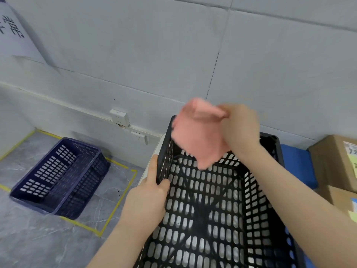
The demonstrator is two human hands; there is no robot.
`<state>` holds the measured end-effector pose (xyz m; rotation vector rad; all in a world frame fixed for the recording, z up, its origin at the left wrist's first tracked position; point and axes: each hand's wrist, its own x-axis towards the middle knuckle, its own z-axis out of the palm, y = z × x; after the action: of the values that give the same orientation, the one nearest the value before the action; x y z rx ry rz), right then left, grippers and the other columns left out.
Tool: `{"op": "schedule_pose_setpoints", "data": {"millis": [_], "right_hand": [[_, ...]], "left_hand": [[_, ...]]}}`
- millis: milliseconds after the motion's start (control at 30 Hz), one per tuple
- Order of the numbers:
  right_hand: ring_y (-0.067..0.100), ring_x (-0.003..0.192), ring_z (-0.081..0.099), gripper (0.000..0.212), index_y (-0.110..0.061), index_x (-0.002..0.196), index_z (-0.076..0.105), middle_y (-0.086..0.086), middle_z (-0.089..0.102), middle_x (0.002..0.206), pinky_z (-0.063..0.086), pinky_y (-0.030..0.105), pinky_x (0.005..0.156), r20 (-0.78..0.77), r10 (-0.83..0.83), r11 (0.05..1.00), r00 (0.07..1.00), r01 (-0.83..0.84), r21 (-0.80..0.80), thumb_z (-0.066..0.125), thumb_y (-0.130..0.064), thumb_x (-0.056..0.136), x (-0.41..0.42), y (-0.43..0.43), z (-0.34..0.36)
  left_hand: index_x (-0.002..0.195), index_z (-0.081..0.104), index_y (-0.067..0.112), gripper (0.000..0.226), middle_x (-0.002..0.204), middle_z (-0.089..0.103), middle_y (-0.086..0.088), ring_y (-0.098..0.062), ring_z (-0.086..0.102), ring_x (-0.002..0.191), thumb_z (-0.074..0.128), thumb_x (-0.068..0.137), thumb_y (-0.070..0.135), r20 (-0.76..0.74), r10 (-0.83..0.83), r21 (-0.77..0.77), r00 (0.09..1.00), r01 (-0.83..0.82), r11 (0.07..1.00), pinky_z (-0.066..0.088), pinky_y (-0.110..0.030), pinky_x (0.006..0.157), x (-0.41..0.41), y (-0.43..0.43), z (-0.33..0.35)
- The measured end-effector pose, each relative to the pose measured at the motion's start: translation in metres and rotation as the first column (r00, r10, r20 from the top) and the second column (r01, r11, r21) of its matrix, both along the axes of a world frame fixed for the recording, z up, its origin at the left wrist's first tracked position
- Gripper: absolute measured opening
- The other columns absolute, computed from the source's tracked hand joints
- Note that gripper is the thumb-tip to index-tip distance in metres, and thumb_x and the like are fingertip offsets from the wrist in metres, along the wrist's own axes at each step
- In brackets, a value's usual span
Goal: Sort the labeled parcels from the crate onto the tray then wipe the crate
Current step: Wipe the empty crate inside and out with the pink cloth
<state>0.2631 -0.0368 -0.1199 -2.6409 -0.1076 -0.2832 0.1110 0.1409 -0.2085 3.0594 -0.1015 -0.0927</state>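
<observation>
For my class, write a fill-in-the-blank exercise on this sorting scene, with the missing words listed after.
1. The right hand holds a cloth whose colour is ____.
2. The left hand grips the rim of the ____ crate.
3. The dark blue crate sits on the ____.
4. The cardboard boxes lie to the black crate's ____.

Missing words: pink; black; floor; right

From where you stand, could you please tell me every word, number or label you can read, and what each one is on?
White sheet on the wall, upper left: large dark characters, cut off by the frame edge, not legible.
Label on the upper cardboard box: handwritten marks, blurred, unreadable.
Labels on the lower box: too small to read.
Black crate, pink cloth: no text.
</observation>
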Motion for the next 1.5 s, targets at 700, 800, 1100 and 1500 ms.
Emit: {"op": "schedule_pose_setpoints", "data": {"millis": [700, 800, 1100, 1500], "right_hand": [[0.033, 0.143, 0.02, 0.051, -0.007, 0.141, 0.04, 0.011, 0.03, 0.152, 0.015, 0.05, 0.118, -0.306, 0.562, 0.221, 0.769, -0.496, -0.84, 0.051, -0.016, 0.092, 0.013, -0.013, -0.193], [0.031, 0.145, 0.015, 0.061, -0.01, 0.146, 0.033, 0.01, 0.023, 0.156, 0.018, 0.049, 0.117, -0.375, 0.551, 0.217, 0.745, -0.563, -0.797, 0.055, -0.013, 0.089, 0.014, -0.025, -0.199], [0.035, 0.147, 0.004, 0.09, -0.007, 0.15, 0.009, 0.017, -0.002, 0.159, 0.011, 0.048, 0.119, -0.25, 0.694, 0.139, 0.675, -0.467, -0.873, 0.065, -0.01, 0.08, 0.023, -0.024, -0.184], [0.024, 0.098, 0.062, 0.014, -0.016, 0.095, 0.067, 0.004, 0.066, 0.105, 0.045, 0.044, 0.096, -0.001, 0.851, 0.293, 0.525, -0.477, -0.829, 0.057, -0.008, 0.093, 0.043, -0.049, -0.113]], "left_hand": [[0.106, 0.043, 0.022, 0.025, 0.151, -0.033, -0.012, -0.021, 0.034, 0.072, 0.045, 0.085, 0.008, -0.179, 0.053, 0.076, 0.983, -0.04, 0.996, 0.036, -0.028, 0.061, 0.0, -0.009, 0.018], [0.104, 0.042, 0.022, 0.024, 0.15, -0.034, -0.011, -0.021, 0.035, 0.072, 0.045, 0.085, 0.008, -0.182, 0.058, 0.086, 0.982, -0.043, 0.995, 0.036, -0.028, 0.061, 0.0, -0.009, 0.019], [0.069, 0.049, 0.021, 0.041, 0.15, 0.029, -0.022, -0.018, 0.022, 0.043, 0.073, 0.043, 0.002, -0.033, 0.014, 0.028, 0.999, -0.013, 1.0, 0.018, -0.027, 0.035, 0.001, 0.0, 0.002], [0.092, 0.051, 0.023, 0.025, 0.157, -0.018, -0.011, -0.02, 0.047, 0.053, 0.054, 0.075, 0.005, -0.067, 0.088, -0.014, 0.994, -0.089, 0.996, 0.036, -0.03, 0.047, -0.001, -0.005, 0.001]]}}
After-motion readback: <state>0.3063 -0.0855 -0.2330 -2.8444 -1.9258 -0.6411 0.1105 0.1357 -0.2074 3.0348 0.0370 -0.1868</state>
